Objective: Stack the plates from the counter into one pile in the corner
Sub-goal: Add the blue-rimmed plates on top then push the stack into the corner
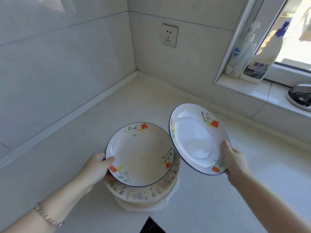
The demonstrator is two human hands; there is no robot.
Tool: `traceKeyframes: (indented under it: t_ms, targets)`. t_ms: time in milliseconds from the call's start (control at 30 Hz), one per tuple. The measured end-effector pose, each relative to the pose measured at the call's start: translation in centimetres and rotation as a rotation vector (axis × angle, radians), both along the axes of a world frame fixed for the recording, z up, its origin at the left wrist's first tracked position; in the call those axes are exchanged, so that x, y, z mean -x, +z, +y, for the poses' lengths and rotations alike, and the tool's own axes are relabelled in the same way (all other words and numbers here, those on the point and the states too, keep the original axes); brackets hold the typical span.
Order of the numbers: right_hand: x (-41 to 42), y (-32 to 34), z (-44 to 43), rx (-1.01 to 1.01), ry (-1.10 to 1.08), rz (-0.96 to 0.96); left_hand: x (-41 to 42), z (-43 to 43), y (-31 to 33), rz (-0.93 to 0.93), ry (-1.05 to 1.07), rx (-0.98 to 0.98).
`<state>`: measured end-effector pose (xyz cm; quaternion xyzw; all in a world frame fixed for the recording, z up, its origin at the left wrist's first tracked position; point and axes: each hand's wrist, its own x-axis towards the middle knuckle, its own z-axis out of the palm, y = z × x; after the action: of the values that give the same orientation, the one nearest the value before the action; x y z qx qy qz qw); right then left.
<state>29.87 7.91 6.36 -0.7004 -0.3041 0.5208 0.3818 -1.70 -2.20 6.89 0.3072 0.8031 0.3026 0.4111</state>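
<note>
My left hand [99, 167] grips the left rim of a white plate with orange flowers and a dark blue edge [139, 153], thumb on top. That plate sits tilted over a pile of plates [144, 194] with a speckled floral rim, standing on the pale counter [117, 111]. My right hand [234, 158] holds a second flowered plate [196, 138] by its right rim, tilted up in the air to the right of the pile. The corner of the counter [137, 73] lies beyond both plates.
Tiled walls meet at the corner, with a wall socket [169, 35] above it. On the window sill at the right stand a pump bottle [242, 52] and a cleaner bottle [259, 64], and a metal object [299, 96]. A dark edge [151, 226] shows at the counter's front.
</note>
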Motion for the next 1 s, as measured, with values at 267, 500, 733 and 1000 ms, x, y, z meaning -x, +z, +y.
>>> traceKeyframes:
  t_ms: [267,500,733,1000]
  targets:
    - [0.0,0.0,-0.4,0.014,0.007,0.007,0.3,-0.3,1.2,0.527,-0.385,0.264]
    - [0.8,0.4,-0.8,-0.013,0.064,-0.051,1.4,-0.1,0.5,0.408,-0.066,-0.062]
    - [6.1,1.0,-0.3,-0.173,0.392,-0.289,-1.2,-0.7,-1.8,-0.021,0.041,-0.345]
    - [10.5,1.2,-0.4,-0.270,0.573,-0.512,-1.4,-0.7,-2.1,-0.014,0.095,-0.356]
